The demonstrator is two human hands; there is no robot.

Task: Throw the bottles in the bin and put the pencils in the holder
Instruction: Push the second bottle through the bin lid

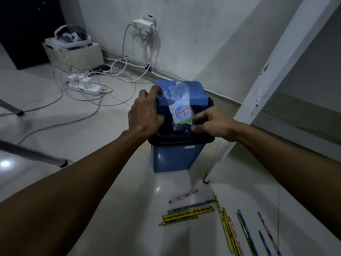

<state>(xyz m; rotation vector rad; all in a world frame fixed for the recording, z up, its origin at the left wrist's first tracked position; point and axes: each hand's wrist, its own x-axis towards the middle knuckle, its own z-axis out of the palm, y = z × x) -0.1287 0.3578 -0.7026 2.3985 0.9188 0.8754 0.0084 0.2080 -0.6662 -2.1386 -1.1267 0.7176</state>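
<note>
A blue bin (173,159) with a dark rim stands on the floor in the middle of the view. My left hand (145,111) grips its blue swing lid (195,97) at the left edge, tilting it up. A clear plastic bottle (181,109) with a white "Le Minerale" label stands upside down in the bin's opening. My right hand (214,124) pinches the bottle's lower end at the rim. Several coloured pencils (190,212) lie scattered on the floor in front of the bin, more pencils (245,231) to the right. No holder is in view.
A white slanted post (265,84) rises right of the bin. A power strip (84,85) with chargers and tangled cables lies at the back left, near a box (77,54) holding a headset. Metal legs (36,154) cross the left floor. The wall is just behind the bin.
</note>
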